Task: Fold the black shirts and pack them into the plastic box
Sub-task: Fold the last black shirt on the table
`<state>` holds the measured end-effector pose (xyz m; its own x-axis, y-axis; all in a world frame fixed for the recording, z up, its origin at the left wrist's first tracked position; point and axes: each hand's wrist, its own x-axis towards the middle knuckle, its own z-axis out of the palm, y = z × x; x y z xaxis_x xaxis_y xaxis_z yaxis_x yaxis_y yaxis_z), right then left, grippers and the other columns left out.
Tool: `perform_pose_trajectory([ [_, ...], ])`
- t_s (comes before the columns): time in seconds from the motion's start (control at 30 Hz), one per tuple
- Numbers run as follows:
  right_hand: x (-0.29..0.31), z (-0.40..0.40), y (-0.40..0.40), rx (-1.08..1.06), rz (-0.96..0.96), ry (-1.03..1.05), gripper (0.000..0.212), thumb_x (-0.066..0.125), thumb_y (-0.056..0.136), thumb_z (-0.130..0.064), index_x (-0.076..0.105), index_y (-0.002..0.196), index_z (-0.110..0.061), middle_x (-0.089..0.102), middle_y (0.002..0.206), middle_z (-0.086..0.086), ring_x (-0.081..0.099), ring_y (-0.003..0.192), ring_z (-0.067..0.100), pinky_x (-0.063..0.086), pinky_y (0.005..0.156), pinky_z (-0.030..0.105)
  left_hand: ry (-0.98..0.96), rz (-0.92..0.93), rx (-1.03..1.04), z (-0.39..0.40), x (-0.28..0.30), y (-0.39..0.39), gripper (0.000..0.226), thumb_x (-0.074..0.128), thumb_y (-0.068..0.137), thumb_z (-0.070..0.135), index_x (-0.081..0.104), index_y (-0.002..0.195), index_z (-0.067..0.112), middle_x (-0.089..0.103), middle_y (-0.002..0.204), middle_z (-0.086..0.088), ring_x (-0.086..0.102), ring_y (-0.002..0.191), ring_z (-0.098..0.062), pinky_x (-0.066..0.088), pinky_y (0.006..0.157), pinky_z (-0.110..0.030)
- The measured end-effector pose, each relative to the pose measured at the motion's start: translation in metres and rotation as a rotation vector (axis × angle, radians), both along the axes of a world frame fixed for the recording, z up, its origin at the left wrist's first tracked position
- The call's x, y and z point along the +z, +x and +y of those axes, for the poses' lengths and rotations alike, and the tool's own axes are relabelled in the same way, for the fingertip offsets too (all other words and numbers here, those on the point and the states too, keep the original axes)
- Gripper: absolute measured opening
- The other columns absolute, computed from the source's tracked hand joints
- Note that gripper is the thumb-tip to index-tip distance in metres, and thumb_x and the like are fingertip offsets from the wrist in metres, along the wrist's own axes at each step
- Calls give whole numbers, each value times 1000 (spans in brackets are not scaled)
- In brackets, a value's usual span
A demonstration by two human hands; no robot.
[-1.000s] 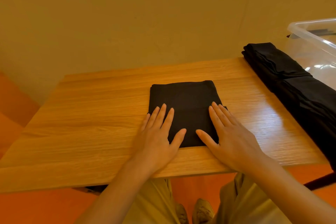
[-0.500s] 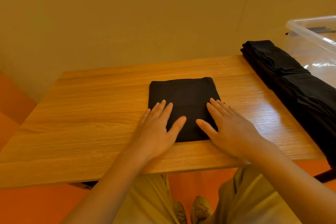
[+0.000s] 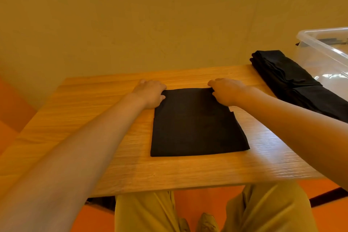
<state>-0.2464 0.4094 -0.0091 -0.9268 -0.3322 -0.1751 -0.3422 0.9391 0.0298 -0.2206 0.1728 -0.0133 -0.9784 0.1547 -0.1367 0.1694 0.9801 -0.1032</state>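
Having slid from the near edge, both hands, left hand (image 3: 150, 93) and right hand (image 3: 225, 91), are now gripping with curled fingers the far corners of the folded rectangular black cotton shirt (image 3: 195, 124) lying on the wooden table (image 3: 84, 118).

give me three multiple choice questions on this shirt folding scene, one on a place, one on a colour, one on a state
1. Where do both hands meet the folded black shirt?
A. near corners
B. far corners
C. centre

2. What colour is the person's trousers?
A. blue
B. white
C. khaki

3. How does the pile of black shirts on the wooden table stand to the clear plastic box?
A. inside it
B. outside, beside it
C. under it

Answers: 1 B, the left hand and right hand each have a grip on a far corner. 2 C, the legs below the table edge are khaki. 3 B, the pile lies on the table left of the box.
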Motion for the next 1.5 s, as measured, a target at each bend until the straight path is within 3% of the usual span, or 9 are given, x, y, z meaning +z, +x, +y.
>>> perform_pose_trajectory([
  [0.1, -1, -2, -6, -2, 49, 60, 26, 49, 98, -19, 53, 123, -11, 54, 117, 8, 56, 97, 23, 44, 69, 30, -25, 23, -39, 2, 2, -3, 30, 47, 100, 30, 56, 126, 17, 56, 126, -6, 53, 116, -27, 43, 94, -39],
  [0.27, 2, -8, -14, -76, -74, 17, 25, 52, 97, -18, 55, 118, -5, 58, 111, 10, 57, 99, 25, 49, 79, 31, 197, -21, 98, 7, 1, -7, 25, 56, 95, 16, 61, 119, 11, 60, 117, -10, 56, 106, -29, 48, 81, -36],
  [0.33, 7, -8, -18, -98, -121, -11, 14, 53, 97, -17, 55, 101, -4, 57, 93, 6, 55, 86, 21, 45, 66, 26, 250, -52, 159, 8, 3, -10, 22, 58, 92, 11, 65, 111, 6, 63, 111, -13, 58, 100, -29, 46, 74, -34],
  [0.47, 14, -7, -21, -132, -164, -73, 30, 56, 93, -20, 46, 68, -9, 46, 69, 3, 43, 61, 16, 34, 52, 23, 288, -65, 204, 11, 8, -8, 18, 60, 88, 12, 67, 103, 5, 63, 102, -14, 57, 87, -26, 45, 67, -34],
  [0.73, 12, 8, -14, -87, -77, -402, 21, 67, 87, -20, 56, 103, -13, 55, 103, 3, 50, 89, 18, 39, 67, 26, 507, 96, 265, -2, 3, 3, 12, 67, 87, 12, 66, 99, 15, 59, 101, -2, 53, 93, -19, 42, 73, -30],
  [0.9, 7, 13, -13, -163, -218, -484, 34, 68, 87, -15, 57, 119, -10, 57, 112, 9, 57, 88, 20, 51, 75, 31, 555, 186, 257, -6, -5, 12, 14, 67, 88, 15, 67, 102, 17, 59, 98, 0, 53, 88, -17, 42, 71, -30],
  [1.1, 13, 15, -18, -145, -310, -471, 5, 67, 86, -11, 67, 89, -8, 59, 82, 6, 54, 75, 18, 42, 60, 23, 560, 206, 236, -2, -4, 15, 10, 65, 89, 16, 65, 97, 21, 56, 93, 4, 52, 87, -15, 39, 67, -28],
  [1.3, 9, 12, -25, -140, -318, -540, 11, 67, 85, -11, 58, 79, -15, 55, 85, 4, 51, 82, 21, 41, 66, 26, 561, 195, 244, -3, -6, 13, 13, 66, 88, 17, 67, 101, 20, 58, 98, 3, 54, 89, -16, 42, 69, -28],
  [1.5, 10, 6, -30, -115, -409, -531, 44, 71, 84, -20, 55, 125, -13, 48, 119, 0, 46, 114, 20, 41, 90, 32, 551, 166, 248, -1, -7, 10, 13, 66, 88, 16, 67, 101, 19, 58, 99, 2, 53, 90, -15, 41, 69, -27],
])
